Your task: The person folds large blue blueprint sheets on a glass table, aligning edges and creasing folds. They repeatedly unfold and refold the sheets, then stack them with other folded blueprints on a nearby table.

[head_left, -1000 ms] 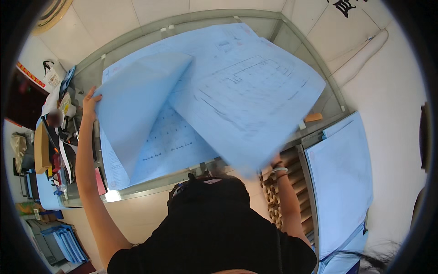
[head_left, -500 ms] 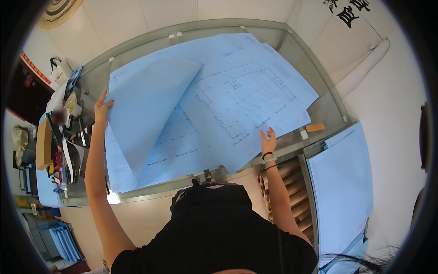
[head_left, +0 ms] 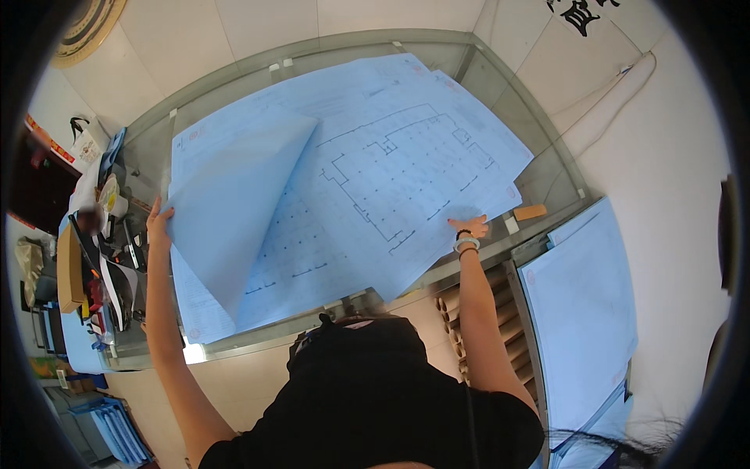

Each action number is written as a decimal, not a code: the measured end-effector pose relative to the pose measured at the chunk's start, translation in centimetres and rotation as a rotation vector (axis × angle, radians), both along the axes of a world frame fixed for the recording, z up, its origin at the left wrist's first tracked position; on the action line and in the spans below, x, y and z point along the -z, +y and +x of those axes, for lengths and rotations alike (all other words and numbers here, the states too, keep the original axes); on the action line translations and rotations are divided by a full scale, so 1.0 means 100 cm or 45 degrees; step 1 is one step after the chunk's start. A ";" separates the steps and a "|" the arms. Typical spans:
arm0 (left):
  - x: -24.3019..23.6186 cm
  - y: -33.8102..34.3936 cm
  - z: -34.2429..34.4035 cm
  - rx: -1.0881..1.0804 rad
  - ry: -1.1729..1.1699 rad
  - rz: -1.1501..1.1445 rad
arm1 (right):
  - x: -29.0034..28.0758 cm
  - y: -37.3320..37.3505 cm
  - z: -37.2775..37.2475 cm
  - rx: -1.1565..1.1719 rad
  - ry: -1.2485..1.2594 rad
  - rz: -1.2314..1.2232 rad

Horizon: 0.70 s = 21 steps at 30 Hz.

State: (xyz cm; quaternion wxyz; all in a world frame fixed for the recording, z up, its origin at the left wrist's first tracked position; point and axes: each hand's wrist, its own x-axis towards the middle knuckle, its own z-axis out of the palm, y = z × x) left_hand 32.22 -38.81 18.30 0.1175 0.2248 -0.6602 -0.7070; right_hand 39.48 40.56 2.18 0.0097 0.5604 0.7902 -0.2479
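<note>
Large blue drawing sheets (head_left: 391, 180) lie stacked and slightly fanned on a glass-topped table (head_left: 461, 59). Thin dark plan lines show on the upper sheet. At the left, one sheet is turned back, its plain side up as a curved flap (head_left: 223, 203). My left hand (head_left: 159, 224) pinches that flap's left edge between thumb and fingers. Over at the stack's right front edge, my right hand (head_left: 471, 227) rests with its fingers spread and grips nothing. A dark bead bracelet and a pale bangle (head_left: 466, 245) circle the right wrist.
Tools and clutter (head_left: 105, 266) crowd the table's left end, with a cardboard box (head_left: 69, 270) among them. A small wooden block (head_left: 530, 212) sits near the right corner. Below it are cardboard tubes (head_left: 500, 320). More blue sheets (head_left: 582, 313) lie on a surface at the right.
My left hand, still on the flap, has come a little lower and nearer. My right hand has shifted right along the edge and its fingers have spread. The whole view has shifted slightly.
</note>
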 end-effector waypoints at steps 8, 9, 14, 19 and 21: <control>0.031 -0.021 0.022 -0.067 -0.037 0.066 | -0.028 -0.022 -0.005 0.107 0.113 -0.177; 0.031 -0.011 0.023 -0.074 -0.049 0.058 | -0.028 -0.013 -0.005 0.181 0.144 -0.203; 0.021 0.006 0.011 -0.070 -0.063 0.054 | 0.005 0.042 0.014 0.440 0.633 -0.509; 0.022 -0.017 0.015 -0.068 -0.097 0.050 | -0.008 0.015 0.017 0.645 0.885 -0.678; 0.025 -0.021 0.013 -0.016 -0.070 0.106 | -0.007 0.013 0.024 0.665 0.970 -0.756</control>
